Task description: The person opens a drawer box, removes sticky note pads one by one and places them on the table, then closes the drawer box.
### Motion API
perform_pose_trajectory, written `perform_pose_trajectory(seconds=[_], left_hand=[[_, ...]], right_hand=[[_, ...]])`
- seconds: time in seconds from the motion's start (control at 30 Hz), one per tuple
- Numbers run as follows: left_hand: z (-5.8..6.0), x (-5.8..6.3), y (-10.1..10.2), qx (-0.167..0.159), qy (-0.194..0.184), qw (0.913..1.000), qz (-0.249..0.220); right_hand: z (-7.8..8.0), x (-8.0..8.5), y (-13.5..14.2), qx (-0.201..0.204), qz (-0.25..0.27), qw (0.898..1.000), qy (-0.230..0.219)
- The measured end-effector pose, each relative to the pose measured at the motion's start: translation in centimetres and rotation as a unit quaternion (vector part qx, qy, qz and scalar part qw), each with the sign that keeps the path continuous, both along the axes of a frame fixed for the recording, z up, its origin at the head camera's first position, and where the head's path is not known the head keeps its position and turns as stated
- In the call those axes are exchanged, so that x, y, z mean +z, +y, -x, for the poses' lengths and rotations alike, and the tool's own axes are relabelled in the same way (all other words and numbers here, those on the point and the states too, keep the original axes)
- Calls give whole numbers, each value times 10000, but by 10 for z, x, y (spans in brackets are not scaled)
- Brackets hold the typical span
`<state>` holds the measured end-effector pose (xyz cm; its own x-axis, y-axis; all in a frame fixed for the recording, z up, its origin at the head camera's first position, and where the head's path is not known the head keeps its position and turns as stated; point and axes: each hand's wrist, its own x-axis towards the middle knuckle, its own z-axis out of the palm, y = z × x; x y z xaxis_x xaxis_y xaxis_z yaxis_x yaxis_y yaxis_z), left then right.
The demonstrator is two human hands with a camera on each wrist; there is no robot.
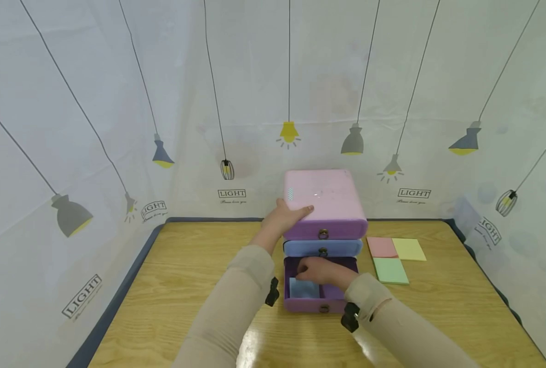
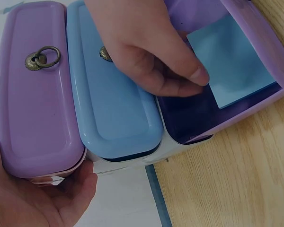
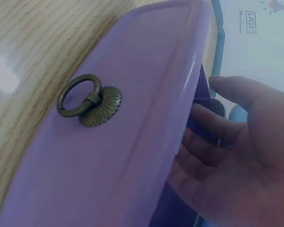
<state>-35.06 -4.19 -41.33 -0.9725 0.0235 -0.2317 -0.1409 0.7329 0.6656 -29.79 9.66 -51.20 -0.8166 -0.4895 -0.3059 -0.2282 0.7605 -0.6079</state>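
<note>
A small cabinet (image 1: 325, 191) with a pink top stands at the table's back, with purple, blue and purple drawers one below another. My left hand (image 1: 284, 217) holds its upper left corner, thumb on the top and fingers at the side. The bottom drawer (image 1: 295, 305) is pulled out. Inside, at its left front, lies a blue sticky-note pad (image 2: 239, 61). My right hand (image 1: 321, 271) is in over this drawer, fingers loosely bent and holding nothing. Its thumb and fingertips are right at the pad's edge in the left wrist view.
Pink (image 1: 383, 247), yellow (image 1: 409, 249) and green (image 1: 391, 270) sticky-note pads lie on the table right of the cabinet. The blue middle drawer (image 1: 309, 248) sits in its slot. Brass ring pulls (image 3: 92, 101) stick out from the drawer fronts. A lamp-printed cloth (image 1: 254, 102) hangs behind.
</note>
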Motion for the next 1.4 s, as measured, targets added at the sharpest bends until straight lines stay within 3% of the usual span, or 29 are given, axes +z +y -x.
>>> perform_pose_trajectory(seconds=[0.23,0.37,0.63,1.03,1.27,1.4], left_hand=[[-2,2,0,35,-2,9999,-129],[-2,2,0,28,-6,9999,-148],[-1,0,0,24,33,9999,-112],[-1,-1,1,85,18,9999,-131],[-2,1,1,123,2,9997,-198],[-2,1,2,75,-10,9998,-199]], right_hand=[[-7,8,4,277,108,9996,27],[-8,5,7,359,-135,9992,78],[-13,0,15,663,-286,9959,543],[-26,12,25,334,-94,9928,1149],[-34,19,39,405,-92,9845,1704],[-37,22,49,616,-215,9730,2214]])
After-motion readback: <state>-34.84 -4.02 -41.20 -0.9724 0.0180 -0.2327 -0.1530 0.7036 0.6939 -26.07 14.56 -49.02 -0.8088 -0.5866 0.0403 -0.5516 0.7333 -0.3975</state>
